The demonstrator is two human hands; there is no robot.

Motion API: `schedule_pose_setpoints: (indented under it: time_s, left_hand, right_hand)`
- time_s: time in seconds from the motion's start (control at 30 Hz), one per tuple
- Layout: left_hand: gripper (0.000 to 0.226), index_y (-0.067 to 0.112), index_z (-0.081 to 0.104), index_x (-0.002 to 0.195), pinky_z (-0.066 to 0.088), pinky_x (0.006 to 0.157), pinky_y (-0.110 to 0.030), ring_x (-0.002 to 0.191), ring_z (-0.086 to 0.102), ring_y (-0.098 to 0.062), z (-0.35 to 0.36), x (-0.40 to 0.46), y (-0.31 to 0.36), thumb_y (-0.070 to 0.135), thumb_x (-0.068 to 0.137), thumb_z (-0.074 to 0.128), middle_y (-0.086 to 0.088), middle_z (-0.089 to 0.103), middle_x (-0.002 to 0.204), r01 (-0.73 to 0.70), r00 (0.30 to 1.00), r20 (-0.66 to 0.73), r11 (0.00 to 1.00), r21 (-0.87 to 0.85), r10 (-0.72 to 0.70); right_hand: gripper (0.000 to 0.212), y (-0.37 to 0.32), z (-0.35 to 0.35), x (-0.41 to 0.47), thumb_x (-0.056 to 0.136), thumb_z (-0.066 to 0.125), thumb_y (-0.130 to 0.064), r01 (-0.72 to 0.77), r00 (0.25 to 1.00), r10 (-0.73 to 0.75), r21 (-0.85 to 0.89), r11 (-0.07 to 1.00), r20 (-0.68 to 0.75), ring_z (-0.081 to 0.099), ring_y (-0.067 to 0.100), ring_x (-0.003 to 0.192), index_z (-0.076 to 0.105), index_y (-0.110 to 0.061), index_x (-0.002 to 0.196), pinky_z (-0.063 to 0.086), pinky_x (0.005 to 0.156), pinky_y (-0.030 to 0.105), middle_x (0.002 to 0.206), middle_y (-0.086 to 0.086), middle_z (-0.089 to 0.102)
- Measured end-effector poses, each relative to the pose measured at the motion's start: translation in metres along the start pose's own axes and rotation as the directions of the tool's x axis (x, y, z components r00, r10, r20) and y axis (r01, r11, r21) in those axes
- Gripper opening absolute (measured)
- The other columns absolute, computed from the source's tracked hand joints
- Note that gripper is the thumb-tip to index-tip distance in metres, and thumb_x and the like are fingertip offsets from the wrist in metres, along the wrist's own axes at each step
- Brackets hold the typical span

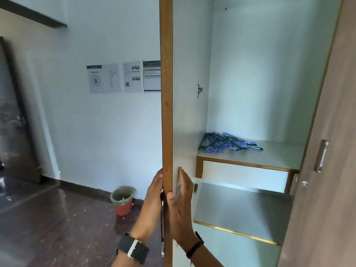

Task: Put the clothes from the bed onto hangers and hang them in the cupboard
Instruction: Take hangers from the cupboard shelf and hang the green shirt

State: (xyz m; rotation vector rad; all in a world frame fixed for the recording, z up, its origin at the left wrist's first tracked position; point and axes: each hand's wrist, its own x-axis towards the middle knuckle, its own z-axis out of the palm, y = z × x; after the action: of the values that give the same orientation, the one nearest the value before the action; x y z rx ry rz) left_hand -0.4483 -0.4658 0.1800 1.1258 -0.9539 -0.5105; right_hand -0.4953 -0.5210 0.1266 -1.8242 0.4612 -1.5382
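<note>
The cupboard door [166, 112] is clasped edge-on between the left hand [154, 197] and the right hand [180, 201], fingers wrapped on either face; they could be pinched if it swings. Hangers [227, 144] are piled on a cupboard shelf [279, 157]. Beyond, a bin [122, 200] stands by the wall [106, 132]. No clothes or bed are seen.

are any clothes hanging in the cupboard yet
No, the cupboard holds no clothes in view; only a pile of blue and green hangers lies on its shelf.
</note>
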Motion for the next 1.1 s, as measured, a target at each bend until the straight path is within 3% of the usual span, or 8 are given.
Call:
schedule_pose_setpoints:
  time_s: [0.2, 0.33, 0.47, 0.57, 0.7, 0.83, 0.97, 1.1]
  left_hand:
    - [0.036, 0.027, 0.064, 0.103, 0.048, 0.092, -0.033, 0.098, 0.067, -0.011, -0.071, 0.022, 0.005, 0.027, 0.103, 0.028, 0.012, 0.072, 0.099, 0.059, 0.995, -0.082, 0.998, -0.038, -0.062]
    - [0.038, 0.028, 0.065, 0.099, 0.048, 0.090, -0.033, 0.095, 0.067, -0.013, -0.101, 0.039, -0.001, 0.038, 0.102, 0.028, 0.007, 0.072, 0.099, 0.108, 0.975, -0.179, 0.987, -0.123, -0.129]
    - [0.048, 0.029, 0.065, 0.098, 0.049, 0.083, -0.023, 0.091, 0.068, -0.006, -0.101, 0.040, -0.012, 0.054, 0.091, 0.024, 0.015, 0.073, 0.090, 0.055, 0.986, -0.156, 0.998, -0.027, -0.058]
    - [0.051, 0.026, 0.064, 0.102, 0.051, 0.090, -0.031, 0.095, 0.067, -0.013, -0.087, 0.037, -0.025, 0.056, 0.084, 0.028, 0.002, 0.071, 0.101, 0.038, 0.973, -0.225, 0.998, -0.054, -0.049]
    - [0.043, 0.024, 0.063, 0.093, 0.053, 0.088, -0.039, 0.090, 0.066, -0.020, -0.079, 0.037, -0.032, 0.048, 0.096, 0.028, -0.004, 0.070, 0.094, 0.050, 0.945, -0.318, 0.996, -0.073, -0.071]
    - [0.031, 0.031, 0.054, 0.096, 0.052, 0.081, -0.033, 0.087, 0.062, -0.012, -0.079, 0.029, -0.031, 0.045, 0.097, 0.027, 0.003, 0.063, 0.091, -0.077, 0.916, -0.388, 0.995, 0.068, 0.098]
    - [0.012, 0.037, 0.046, 0.101, 0.043, 0.079, -0.016, 0.094, 0.057, -0.002, -0.067, 0.015, -0.028, 0.027, 0.100, 0.040, 0.017, 0.056, 0.100, -0.157, 0.852, -0.481, 0.977, 0.145, 0.208]
    - [0.029, 0.023, 0.046, 0.116, 0.042, 0.089, -0.021, 0.112, 0.049, -0.019, -0.050, 0.000, -0.042, 0.013, 0.089, 0.048, 0.008, 0.046, 0.120, -0.287, 0.651, -0.623, 0.901, 0.326, 0.433]
  right_hand:
    - [0.058, 0.004, 0.060, 0.010, 0.087, 0.012, -0.076, 0.076, 0.981, -0.025, -0.260, 0.963, 0.195, 0.001, -0.003, 0.143, -0.010, -0.061, 0.139, 0.009, 0.115, 0.026, 0.155, -0.017, 0.004]
    - [0.057, 0.013, 0.087, 0.022, 0.088, 0.013, -0.073, 0.128, 0.965, -0.030, -0.365, 0.922, 0.261, -0.001, -0.006, 0.141, -0.013, -0.061, 0.138, 0.018, 0.117, 0.030, 0.155, -0.016, 0.002]
    - [0.055, 0.023, 0.091, 0.020, 0.091, 0.013, -0.070, 0.128, 0.977, -0.063, -0.321, 0.938, 0.206, 0.001, -0.001, 0.143, -0.010, -0.060, 0.140, 0.015, 0.117, 0.030, 0.149, -0.028, -0.003]
    - [0.056, 0.028, 0.082, 0.019, 0.090, 0.014, -0.072, 0.119, 0.980, -0.061, -0.317, 0.941, 0.187, 0.001, -0.004, 0.142, -0.008, -0.061, 0.139, 0.012, 0.115, 0.023, 0.149, -0.034, -0.007]
    - [0.058, 0.024, 0.078, 0.022, 0.089, 0.014, -0.074, 0.105, 0.980, -0.041, -0.331, 0.938, 0.194, 0.003, -0.004, 0.142, -0.004, -0.056, 0.141, 0.008, 0.113, 0.013, 0.151, -0.024, 0.001]
    - [0.060, 0.020, 0.080, 0.018, 0.090, 0.019, -0.071, 0.092, 0.982, -0.038, -0.300, 0.950, 0.183, 0.006, -0.007, 0.141, 0.007, -0.049, 0.145, 0.007, 0.108, 0.002, 0.154, -0.016, 0.009]
    - [0.058, 0.017, 0.079, 0.018, 0.091, 0.022, -0.070, 0.069, 0.988, -0.032, -0.246, 0.967, 0.152, 0.018, -0.007, 0.138, 0.021, -0.043, 0.143, 0.015, 0.107, 0.001, 0.151, -0.013, 0.022]
    - [0.057, 0.021, 0.066, 0.013, 0.085, 0.023, -0.077, -0.016, 0.991, 0.040, -0.176, 0.984, 0.131, 0.034, -0.006, 0.128, 0.031, -0.047, 0.133, 0.029, 0.103, 0.005, 0.140, -0.018, 0.036]
